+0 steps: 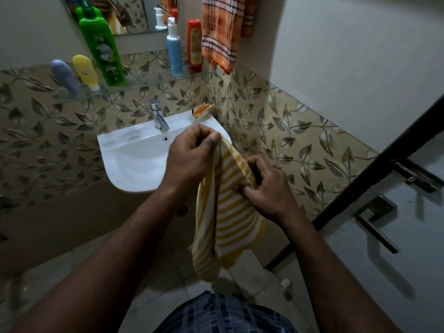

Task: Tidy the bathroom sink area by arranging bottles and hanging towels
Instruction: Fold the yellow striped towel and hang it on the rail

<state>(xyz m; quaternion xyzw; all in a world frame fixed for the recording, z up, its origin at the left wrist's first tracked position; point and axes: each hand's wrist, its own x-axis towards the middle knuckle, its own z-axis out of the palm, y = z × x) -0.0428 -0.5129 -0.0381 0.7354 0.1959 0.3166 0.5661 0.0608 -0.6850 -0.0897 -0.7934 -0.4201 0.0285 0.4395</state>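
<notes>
While five containers are lined up on the glass shelf, from the grey-blue tube and the yellow tube through the green bottle to the blue pump bottle and the red bottle, with an orange checked towel hung just beside them, the towel step is judged to be in hand. In front of the white basin, the left hand is clenched on the top edge of the yellow-striped towel, which is pinched between thumb and curled fingers. The towel is held in the air, hanging folded between both hands, off the basin's right corner. A lower fold is gripped by the right hand, its fingers curled into the cloth. For a neat result, the edges should be matched and the cloth drawn flat before it is draped; the fold is best pinched until a support is reached.
</notes>
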